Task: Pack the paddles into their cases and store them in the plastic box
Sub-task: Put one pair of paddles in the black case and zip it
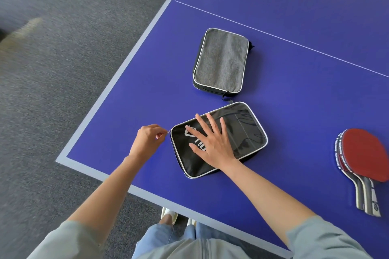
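On the blue table-tennis surface (294, 94), the left hand (148, 140) pinches the small zipper pull (169, 131) at the near-left corner of the glossy black rectangular paddle case (242, 132). The right hand (210, 143) lies flat on that case, fingers spread and straight. Just beyond it sits a grey fabric paddle case (221, 61) with white piping. Well to the right lie stacked red-rubber paddles (364, 153), handles pointing toward the person.

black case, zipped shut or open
Cannot tell: the black case lies flat under the right hand; the left hand pinches its zipper pull.
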